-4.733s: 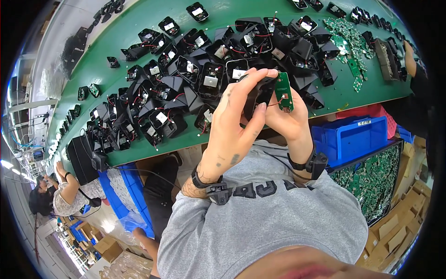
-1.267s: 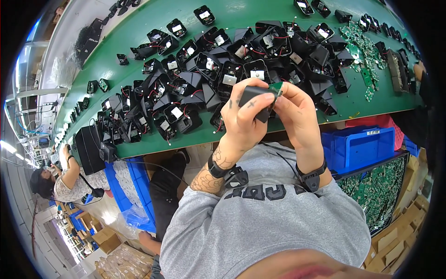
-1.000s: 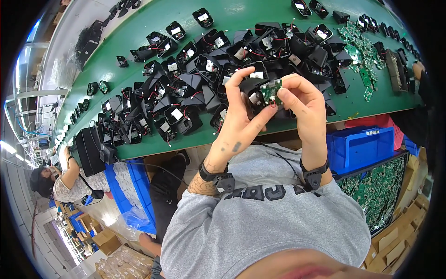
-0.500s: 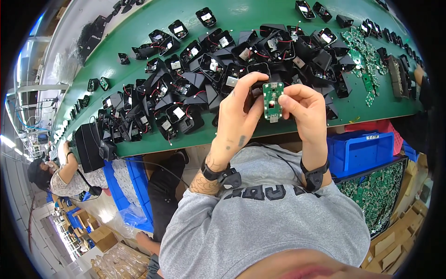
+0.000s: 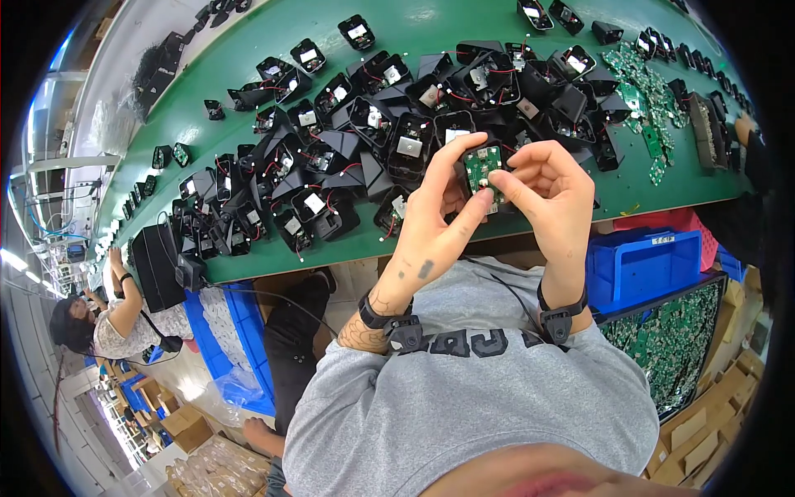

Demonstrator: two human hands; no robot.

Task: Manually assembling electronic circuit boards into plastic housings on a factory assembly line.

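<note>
small white rectangular label on the blue bin's rim at right of frame, brown cardboard cartons at lower left, more cardboard boxes at lower right

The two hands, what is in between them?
In the head view, a small black housing with a green circuit board sits between the left hand and the right hand; both pinch it above the green table.
</note>
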